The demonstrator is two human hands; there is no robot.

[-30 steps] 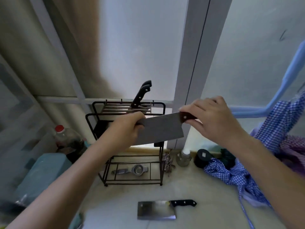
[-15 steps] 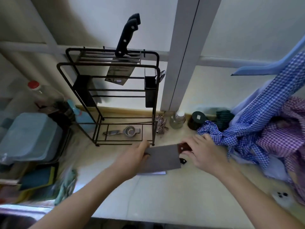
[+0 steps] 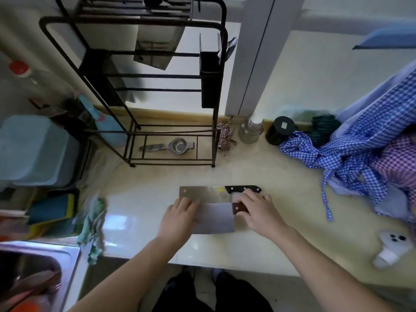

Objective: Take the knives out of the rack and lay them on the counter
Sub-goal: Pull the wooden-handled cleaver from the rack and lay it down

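Observation:
A cleaver with a brown handle [image 3: 215, 218] lies flat on the cream counter [image 3: 281, 221], just in front of a black-handled cleaver [image 3: 202, 193] lying there too. My left hand [image 3: 180, 218] grips the far end of the brown-handled cleaver's blade. My right hand [image 3: 258, 210] pinches its brown handle. The black wire rack [image 3: 135, 21] stands at the back. One more cleaver [image 3: 157, 48] hangs in the rack's top slots, its handle cut off by the frame's top edge.
A metal strainer [image 3: 175, 146] lies in the rack's base. Checked cloths [image 3: 360, 149] pile up at the right, with a glass jar [image 3: 251, 130] and black lid [image 3: 280, 130] behind. A sink [image 3: 33, 273] sits front left, teal containers [image 3: 29, 149] beside it.
Both hands have carried the brown-handled cleaver down from rack height and set it flat on the counter in front of the black-handled one. The view has tipped downward.

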